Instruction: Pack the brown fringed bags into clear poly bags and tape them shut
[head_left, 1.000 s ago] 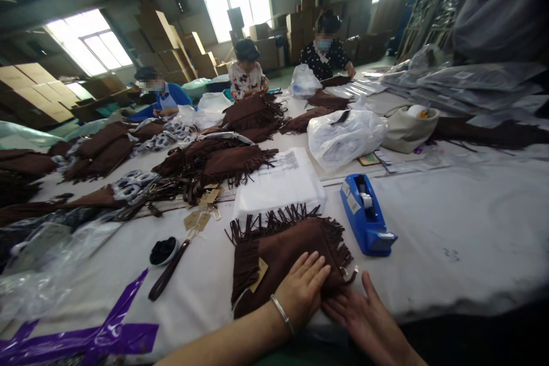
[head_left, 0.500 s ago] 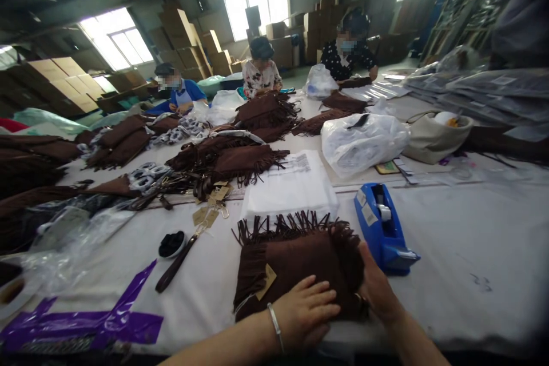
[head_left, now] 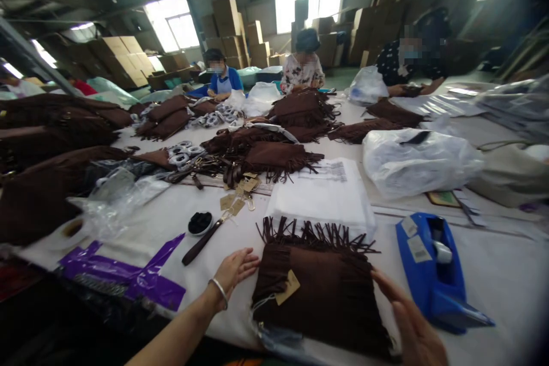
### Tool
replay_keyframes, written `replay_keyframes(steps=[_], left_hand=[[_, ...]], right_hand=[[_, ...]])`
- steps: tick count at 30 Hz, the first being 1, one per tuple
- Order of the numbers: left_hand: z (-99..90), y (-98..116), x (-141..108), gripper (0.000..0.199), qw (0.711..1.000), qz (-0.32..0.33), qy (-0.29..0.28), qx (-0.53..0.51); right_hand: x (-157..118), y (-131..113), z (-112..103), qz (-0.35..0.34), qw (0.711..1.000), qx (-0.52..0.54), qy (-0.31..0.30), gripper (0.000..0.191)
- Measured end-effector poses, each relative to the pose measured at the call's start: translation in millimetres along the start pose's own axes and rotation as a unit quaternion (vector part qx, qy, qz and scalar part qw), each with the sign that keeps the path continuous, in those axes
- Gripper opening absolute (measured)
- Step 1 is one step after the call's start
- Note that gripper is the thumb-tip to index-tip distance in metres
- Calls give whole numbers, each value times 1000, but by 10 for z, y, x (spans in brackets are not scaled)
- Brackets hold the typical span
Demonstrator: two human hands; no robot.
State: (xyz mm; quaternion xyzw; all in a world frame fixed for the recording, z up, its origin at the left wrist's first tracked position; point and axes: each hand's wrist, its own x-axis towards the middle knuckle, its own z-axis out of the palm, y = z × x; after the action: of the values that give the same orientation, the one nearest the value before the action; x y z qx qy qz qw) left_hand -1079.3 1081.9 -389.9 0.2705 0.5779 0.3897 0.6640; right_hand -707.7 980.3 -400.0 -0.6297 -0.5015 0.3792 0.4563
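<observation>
Crosswise, the fringed bag (head_left: 326,297) is flanked: left hand (head_left: 231,275) nine o'clock, right hand (head_left: 414,323) three (contact unclear). Both are opened, empty.

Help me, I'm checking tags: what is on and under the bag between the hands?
A tan tag lies on the bag. What looks like clear plastic shows at its near left edge; whether it runs beneath, and anything else below, is covered.

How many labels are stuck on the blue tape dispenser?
2: the upper label near the far end of the dispenser, and the lower label just below it. Its hidden sides may carry more.
</observation>
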Motion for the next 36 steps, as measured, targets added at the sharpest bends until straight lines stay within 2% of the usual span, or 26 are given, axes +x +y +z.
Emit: replay_keyframes(steps=[2,3,4,6,8,10,13,16,19,21,23,25,27,29,31,34,36], left_hand=[[1,75,113,40,998,-53,-44,-11],[13,125,189,41,994,-81,-74,-5],[32,179,275,42,988,-108,-111,5],[86,279,465,41,966,-155,-205,25],[164,352,657,41,935,-188,-299,36],[265,395,829,41,907,-198,-370,44],[434,424,1035,37,876,-220,-425,59],[593,429,1183,32,857,-274,-433,62],[720,402,1279,32,853,-297,-427,45],[787,389,1310,34,861,-282,-421,35],[846,417,1298,34,874,-249,-415,36],[900,505,1221,38,880,-194,-430,61],[944,627,1068,47,865,-103,-474,129],[963,719,854,53,828,17,-512,228],[945,721,619,53,781,136,-522,313],[865,535,319,53,724,286,-500,379],[800,355,182,56,694,359,-479,400]], right_hand=[[145,74,-147,170,975,124,72,60],[253,81,-185,241,954,164,72,66],[372,60,-198,297,935,192,42,69],[616,-55,-160,356,901,236,-76,65],[837,-213,-75,368,859,272,-230,52],[1025,-333,9,354,829,282,-328,40],[1255,-374,84,360,820,267,-357,32],[1434,-338,136,387,792,282,-379,34],[1571,-351,231,388,772,280,-419,43],[1650,-397,301,363,783,257,-435,47],[1716,-461,343,340,806,222,-431,48],[1749,-530,341,303,843,159,-416,49],[1714,-584,310,231,879,72,-411,49],[1584,-596,278,123,897,-17,-424,48],[1360,-546,268,10,896,-115,-430,46],[943,-399,292,-143,876,-260,-380,49],[693,-312,310,-218,864,-296,-344,53]])
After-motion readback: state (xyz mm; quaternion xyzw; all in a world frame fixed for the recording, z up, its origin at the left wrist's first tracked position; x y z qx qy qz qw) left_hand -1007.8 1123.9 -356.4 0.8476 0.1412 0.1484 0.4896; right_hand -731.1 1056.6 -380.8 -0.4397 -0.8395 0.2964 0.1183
